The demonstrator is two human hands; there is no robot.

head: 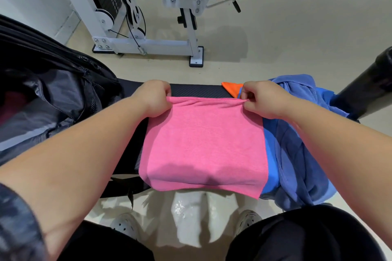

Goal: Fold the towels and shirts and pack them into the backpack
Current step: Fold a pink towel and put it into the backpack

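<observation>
Currently left hand [153, 98] and right hand [264, 100], fingers [164, 89] curled, pinch far corners of the apparently half-folded pink towel [203, 144] on the worktop [197, 90]; blue shirt [301, 154] and orange cloth [232, 88] lie unfolded at its right edge; backpack [53, 91] open.

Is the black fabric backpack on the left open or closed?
Open: the black fabric backpack has its zipper parted, and its grey lining shows inside.

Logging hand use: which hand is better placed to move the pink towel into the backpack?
Probably the left hand: the open backpack lies beside it; the right hand is by the blue shirts.
</observation>
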